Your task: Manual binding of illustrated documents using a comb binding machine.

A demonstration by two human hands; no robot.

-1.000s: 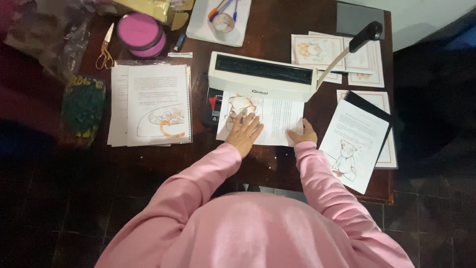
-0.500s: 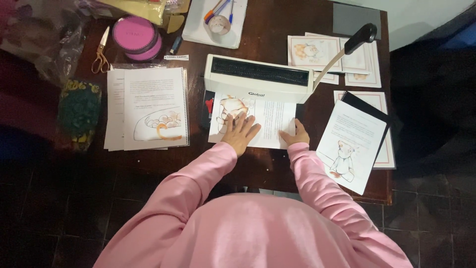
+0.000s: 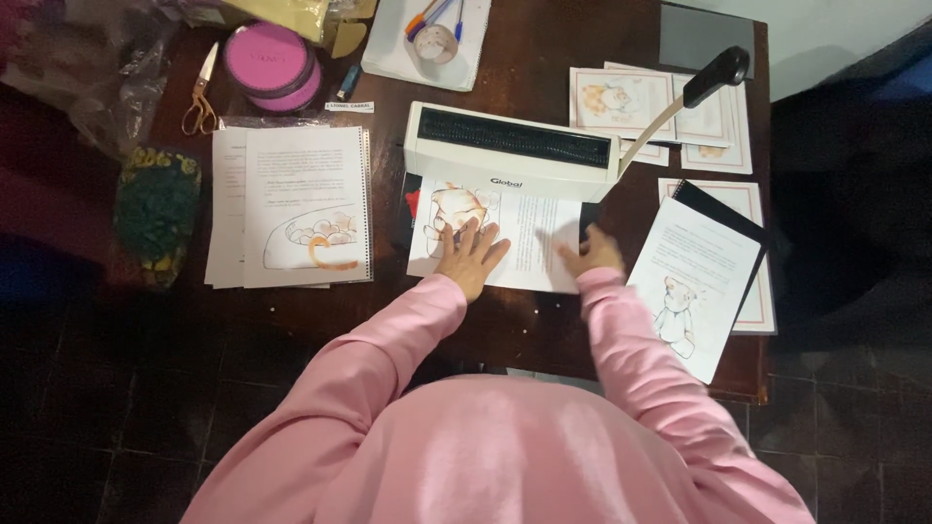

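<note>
A white binding machine (image 3: 510,150) with a long black-tipped lever (image 3: 715,76) stands at the middle of the dark wooden table (image 3: 524,320). A printed sheet with a bear picture (image 3: 515,228) lies against its front slot. My left hand (image 3: 470,257) rests flat on the sheet's lower left, fingers spread. My right hand (image 3: 590,254) is blurred at the sheet's right edge, touching it; both arms wear pink sleeves.
A spiral-punched stack of pages (image 3: 296,204) lies at the left. Bear-print sheets and a black cover (image 3: 704,272) lie at the right, more cards (image 3: 621,102) behind. Scissors (image 3: 201,92), a pink round tin (image 3: 272,63), a notepad with pens (image 3: 432,39) sit at the back.
My right hand has shifted slightly along the sheet's right edge and is now blurred. My left hand stays flat on the sheet.
</note>
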